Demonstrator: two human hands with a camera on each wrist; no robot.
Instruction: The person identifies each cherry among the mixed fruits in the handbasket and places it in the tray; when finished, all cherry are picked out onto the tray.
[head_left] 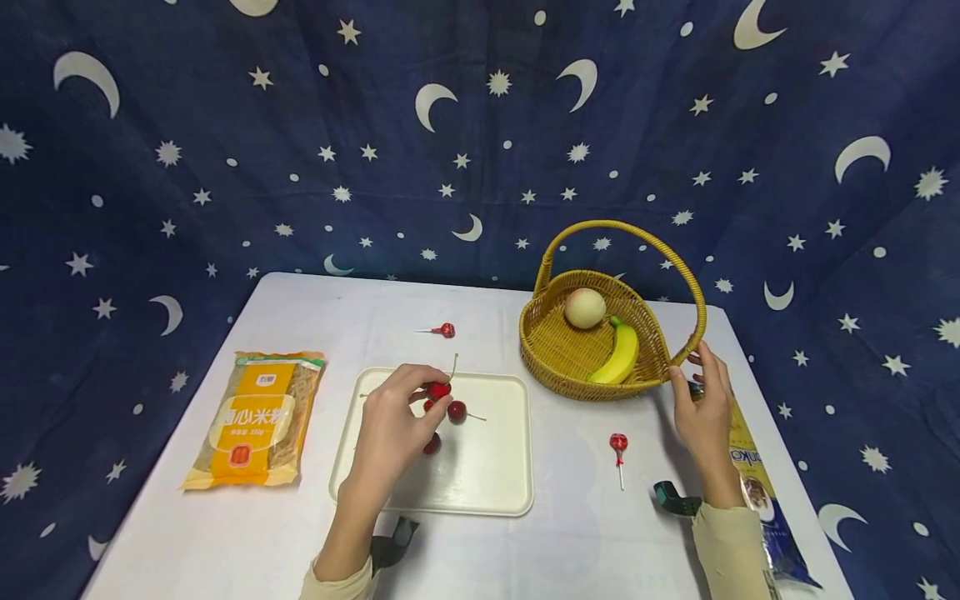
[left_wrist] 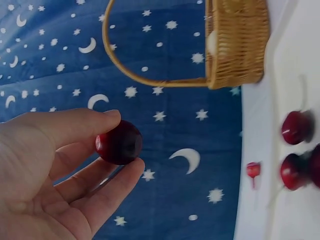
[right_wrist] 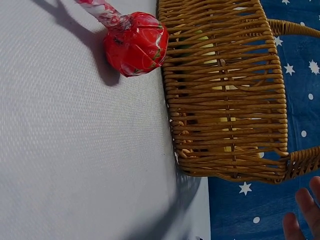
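Observation:
My left hand [head_left: 401, 425] pinches a dark red cherry [left_wrist: 119, 142] between thumb and fingertips, above the cream tray [head_left: 487, 487]. Below it, further cherries [head_left: 457, 411] with thin stems lie on the tray, partly covered by the hand in the head view. At the right side of the wicker basket [head_left: 551, 375], my right hand [head_left: 705, 408] has its thumb and fingers about the foot of the arched handle [head_left: 693, 287]. In the right wrist view its fingertips [right_wrist: 306, 202] are extended close beside that handle. A banana [head_left: 618, 354] and a pale round peach-like fruit [head_left: 585, 308] lie inside the basket.
One red-wrapped lollipop [head_left: 447, 330] lies behind the tray, another [head_left: 618, 442] in front of the basket. A yellow food bag [head_left: 251, 421] lies at left. A blue and yellow bag [head_left: 761, 500] lies at right, partly behind the right arm. A starry curtain [head_left: 480, 192] hangs behind the table.

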